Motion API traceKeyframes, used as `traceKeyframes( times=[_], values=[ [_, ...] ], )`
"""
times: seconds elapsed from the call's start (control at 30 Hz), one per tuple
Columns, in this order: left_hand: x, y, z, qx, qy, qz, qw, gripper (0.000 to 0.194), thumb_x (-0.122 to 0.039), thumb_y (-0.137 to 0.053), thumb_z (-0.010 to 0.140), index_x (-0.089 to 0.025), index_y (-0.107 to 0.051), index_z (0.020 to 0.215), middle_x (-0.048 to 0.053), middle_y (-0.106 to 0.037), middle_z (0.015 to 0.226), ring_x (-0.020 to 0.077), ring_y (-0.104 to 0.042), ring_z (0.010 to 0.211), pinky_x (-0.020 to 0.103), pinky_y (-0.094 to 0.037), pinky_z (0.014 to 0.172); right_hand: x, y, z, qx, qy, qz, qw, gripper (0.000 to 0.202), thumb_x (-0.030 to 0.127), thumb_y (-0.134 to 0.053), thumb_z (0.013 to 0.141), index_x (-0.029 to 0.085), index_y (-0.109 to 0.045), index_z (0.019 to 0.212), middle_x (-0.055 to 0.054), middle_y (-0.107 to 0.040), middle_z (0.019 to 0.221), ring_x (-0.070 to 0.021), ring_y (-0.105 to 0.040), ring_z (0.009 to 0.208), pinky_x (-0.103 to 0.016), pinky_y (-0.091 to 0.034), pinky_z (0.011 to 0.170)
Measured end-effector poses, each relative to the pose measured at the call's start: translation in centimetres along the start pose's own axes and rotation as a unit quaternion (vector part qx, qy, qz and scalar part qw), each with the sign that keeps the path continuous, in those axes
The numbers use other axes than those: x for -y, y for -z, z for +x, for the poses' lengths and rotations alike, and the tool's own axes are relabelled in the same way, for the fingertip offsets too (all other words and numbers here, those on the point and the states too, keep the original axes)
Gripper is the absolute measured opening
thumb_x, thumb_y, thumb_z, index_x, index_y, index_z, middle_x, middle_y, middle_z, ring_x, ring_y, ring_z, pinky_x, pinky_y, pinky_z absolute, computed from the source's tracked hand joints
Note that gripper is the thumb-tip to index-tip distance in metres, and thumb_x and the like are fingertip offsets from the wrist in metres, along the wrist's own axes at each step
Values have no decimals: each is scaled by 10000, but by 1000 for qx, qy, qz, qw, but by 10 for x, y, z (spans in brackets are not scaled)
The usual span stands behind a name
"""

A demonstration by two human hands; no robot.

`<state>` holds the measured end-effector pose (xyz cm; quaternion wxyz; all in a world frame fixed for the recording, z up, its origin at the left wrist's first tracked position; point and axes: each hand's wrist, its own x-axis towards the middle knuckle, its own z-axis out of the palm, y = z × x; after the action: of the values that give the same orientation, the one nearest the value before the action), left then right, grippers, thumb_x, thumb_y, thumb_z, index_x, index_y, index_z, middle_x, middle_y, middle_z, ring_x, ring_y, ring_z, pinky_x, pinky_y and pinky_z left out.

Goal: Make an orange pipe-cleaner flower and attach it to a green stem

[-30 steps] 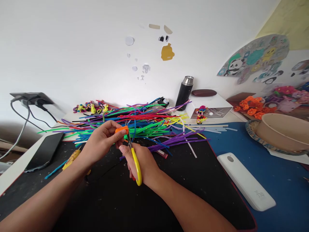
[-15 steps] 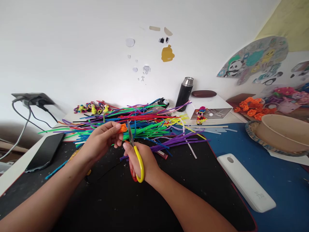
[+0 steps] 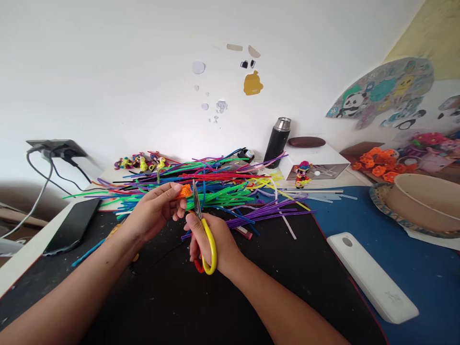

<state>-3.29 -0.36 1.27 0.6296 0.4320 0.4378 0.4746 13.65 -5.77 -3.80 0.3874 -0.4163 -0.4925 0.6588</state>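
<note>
Between the thumb and fingers of my left hand (image 3: 160,208) is a small orange fuzzy piece (image 3: 185,191). My right hand (image 3: 215,239) grips scissors (image 3: 210,249) with one yellow and one red handle. Their blades point up and stand just to the right of the orange piece; whether they touch it I cannot tell. Behind both hands lies a wide pile of coloured pipe cleaners (image 3: 230,194), green, blue, red, yellow and purple.
A phone (image 3: 74,225) lies at the left and a white power bank (image 3: 372,275) at the right. Behind stand a black flask (image 3: 276,146), a white box (image 3: 323,160) and a small figure (image 3: 302,173). A beige bowl (image 3: 424,201) and orange flowers (image 3: 383,163) are at the right.
The whole view has shifted slightly, so things appear a little further right and lower. Both hands keep their holds, and the scissor blades look closer together.
</note>
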Motion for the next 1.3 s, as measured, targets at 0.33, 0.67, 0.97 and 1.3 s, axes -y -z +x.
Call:
traceKeyframes(
  times=[0.33,0.67,0.97,1.3],
  values=[
    [-1,-1,1,5,-32,1,999,430,-407,-1030,703,-176,-729,906,30,-763,758,152,-696,622,221,-570,561,4,-2,3,29,-10,64,997,950,1078,-581,646,201,-617,1010,41,-604,501,-148,-582,414,-218,-457,421],
    [6,3,-3,78,-45,46,995,312,-361,-954,831,-185,-750,988,39,-767,807,163,-720,684,224,-567,592,5,9,12,-51,12,77,996,664,848,-690,826,202,-617,960,42,-616,513,-150,-601,406,-217,-431,398],
    [5,-5,-6,105,-55,110,987,309,-360,-954,824,-186,-745,971,39,-747,791,181,-705,693,258,-569,611,11,16,13,-80,38,86,992,621,814,-688,846,208,-606,949,49,-603,513,-150,-597,398,-221,-428,391],
    [6,-8,-7,105,-56,128,985,318,-385,-946,835,-187,-736,970,36,-748,810,177,-711,691,259,-579,613,-1,17,19,-42,14,83,996,653,861,-668,841,212,-594,857,37,-594,504,-148,-593,397,-225,-445,400]
  ],
)
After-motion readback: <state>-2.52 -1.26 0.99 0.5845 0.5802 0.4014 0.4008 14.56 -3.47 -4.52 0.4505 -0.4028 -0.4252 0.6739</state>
